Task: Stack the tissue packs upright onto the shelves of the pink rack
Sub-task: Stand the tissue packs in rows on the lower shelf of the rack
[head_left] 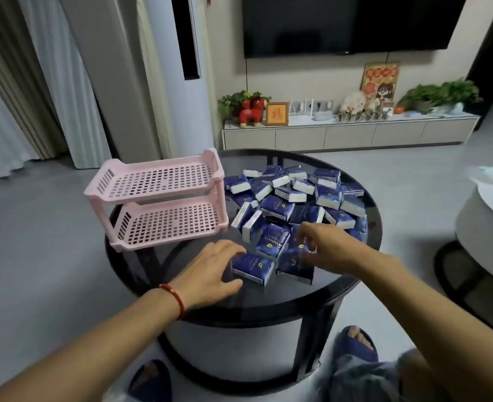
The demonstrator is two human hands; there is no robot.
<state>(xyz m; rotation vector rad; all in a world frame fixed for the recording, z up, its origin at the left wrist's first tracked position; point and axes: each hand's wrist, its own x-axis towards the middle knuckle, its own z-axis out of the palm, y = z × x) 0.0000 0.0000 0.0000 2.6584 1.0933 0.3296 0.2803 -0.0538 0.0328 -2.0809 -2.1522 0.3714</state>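
Left hand (212, 269) lies palm down, fingers and thumb clasping the nearest pack (252, 268). Right hand (325, 246), blurred, curls over the pile (297, 198); grip unclear. Left of the pile, the rack (159, 198) shows 2 bare shelves on the bench (268, 303).

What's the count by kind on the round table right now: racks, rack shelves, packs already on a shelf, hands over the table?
Pink rack: 1
Rack shelves: 2
Tissue packs on a shelf: 0; all lie in the pile on the table, too jumbled to count
Hands: 2, left hand and right hand
Total: 5
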